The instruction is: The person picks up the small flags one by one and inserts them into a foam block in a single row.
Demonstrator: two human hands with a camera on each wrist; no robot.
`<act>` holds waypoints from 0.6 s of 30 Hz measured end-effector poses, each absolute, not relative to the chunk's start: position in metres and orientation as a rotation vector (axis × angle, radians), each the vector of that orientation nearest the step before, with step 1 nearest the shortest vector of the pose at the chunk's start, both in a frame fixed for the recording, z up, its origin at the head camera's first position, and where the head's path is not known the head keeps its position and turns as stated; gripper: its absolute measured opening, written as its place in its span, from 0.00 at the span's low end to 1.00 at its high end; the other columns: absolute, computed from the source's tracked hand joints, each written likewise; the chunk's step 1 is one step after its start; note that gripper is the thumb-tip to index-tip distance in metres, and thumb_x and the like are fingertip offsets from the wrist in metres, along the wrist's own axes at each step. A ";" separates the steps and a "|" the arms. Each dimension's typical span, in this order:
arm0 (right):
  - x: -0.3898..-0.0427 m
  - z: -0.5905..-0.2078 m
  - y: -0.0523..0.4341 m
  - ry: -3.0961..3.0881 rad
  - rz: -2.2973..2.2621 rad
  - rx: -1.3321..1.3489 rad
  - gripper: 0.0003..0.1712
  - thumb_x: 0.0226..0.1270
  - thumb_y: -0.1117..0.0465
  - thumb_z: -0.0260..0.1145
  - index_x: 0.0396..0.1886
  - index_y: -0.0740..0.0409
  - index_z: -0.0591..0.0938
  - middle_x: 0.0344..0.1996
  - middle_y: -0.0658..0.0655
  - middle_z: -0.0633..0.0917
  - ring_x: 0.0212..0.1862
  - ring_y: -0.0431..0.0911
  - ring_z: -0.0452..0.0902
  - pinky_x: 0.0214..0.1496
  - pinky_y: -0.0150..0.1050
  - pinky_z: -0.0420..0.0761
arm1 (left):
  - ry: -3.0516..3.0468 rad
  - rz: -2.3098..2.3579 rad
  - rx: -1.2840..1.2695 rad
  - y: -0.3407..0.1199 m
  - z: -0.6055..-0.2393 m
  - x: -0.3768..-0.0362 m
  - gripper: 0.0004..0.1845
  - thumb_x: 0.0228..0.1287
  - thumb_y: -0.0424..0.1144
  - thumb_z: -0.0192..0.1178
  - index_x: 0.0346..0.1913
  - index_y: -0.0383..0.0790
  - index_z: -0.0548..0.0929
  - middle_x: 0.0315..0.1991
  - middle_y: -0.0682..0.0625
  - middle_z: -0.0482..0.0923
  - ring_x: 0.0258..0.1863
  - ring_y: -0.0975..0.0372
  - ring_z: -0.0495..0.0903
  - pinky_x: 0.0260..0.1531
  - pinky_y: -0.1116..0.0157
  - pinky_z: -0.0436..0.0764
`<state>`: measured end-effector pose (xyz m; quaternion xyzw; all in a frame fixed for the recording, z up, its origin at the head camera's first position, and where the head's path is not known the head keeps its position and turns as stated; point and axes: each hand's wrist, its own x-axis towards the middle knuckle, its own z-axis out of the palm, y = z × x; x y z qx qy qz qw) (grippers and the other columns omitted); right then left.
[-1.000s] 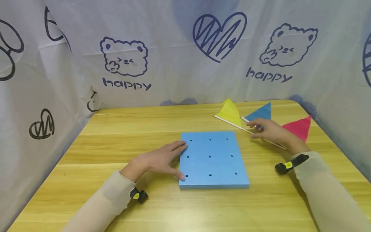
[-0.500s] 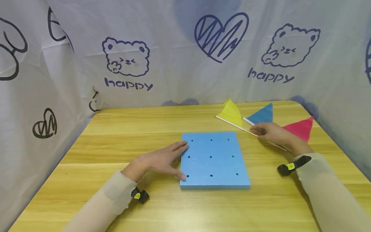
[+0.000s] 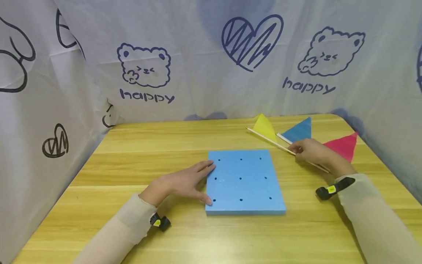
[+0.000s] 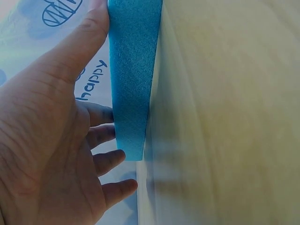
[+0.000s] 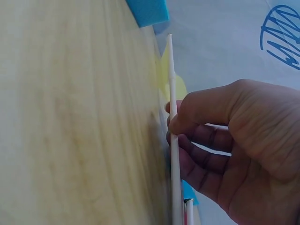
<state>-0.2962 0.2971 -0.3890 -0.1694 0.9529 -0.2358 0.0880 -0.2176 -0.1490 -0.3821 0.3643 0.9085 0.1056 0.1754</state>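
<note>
A flat light-blue foam board point(image 3: 252, 189) with rows of small holes lies on the table. My left hand point(image 3: 184, 183) rests on its left edge, thumb at the near corner and fingertips at the far part; in the left wrist view the spread fingers touch the board's side. My right hand point(image 3: 313, 152) pinches the white stick of a yellow flag point(image 3: 263, 128) between thumb and fingers, as the right wrist view shows. Just behind that hand lies a blue flag point(image 3: 300, 130), its stick partly hidden. A red flag point(image 3: 344, 146) lies to the right, its stick hidden by the hand.
The wooden table point(image 3: 158, 143) runs back to a white cloth point(image 3: 197, 55) printed with bears, hearts and "happy". The cloth also hangs along the left and right sides. Each wrist wears a small black camera on a strap.
My right fingers have come down and closed on the yellow flag's stick, whose tip has lifted slightly. The left hand stays on the board.
</note>
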 end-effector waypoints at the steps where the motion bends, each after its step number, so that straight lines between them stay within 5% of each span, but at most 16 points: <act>1: -0.296 -0.389 0.297 2.841 -0.713 -0.510 0.20 0.61 0.69 0.62 0.54 0.66 0.81 0.41 0.60 0.83 0.42 0.52 0.75 0.40 0.43 0.77 | 2.574 0.301 1.031 -0.149 -0.382 -0.217 0.64 0.49 0.78 0.56 0.80 0.48 0.39 0.79 0.51 0.31 0.76 0.57 0.40 0.70 0.55 0.57; 7: -0.293 -0.381 0.297 2.839 -0.792 -0.568 0.18 0.63 0.69 0.63 0.53 0.66 0.80 0.40 0.59 0.84 0.43 0.53 0.77 0.44 0.46 0.77 | 2.573 0.304 1.026 -0.149 -0.381 -0.217 0.64 0.49 0.78 0.56 0.80 0.49 0.39 0.79 0.52 0.31 0.76 0.58 0.38 0.70 0.55 0.57; 18: -0.289 -0.371 0.292 2.717 -1.054 -0.524 0.26 0.69 0.67 0.62 0.66 0.68 0.73 0.46 0.65 0.82 0.46 0.53 0.77 0.45 0.39 0.77 | 2.569 0.304 1.026 -0.149 -0.380 -0.217 0.64 0.49 0.78 0.56 0.79 0.49 0.38 0.79 0.51 0.31 0.77 0.58 0.36 0.70 0.55 0.57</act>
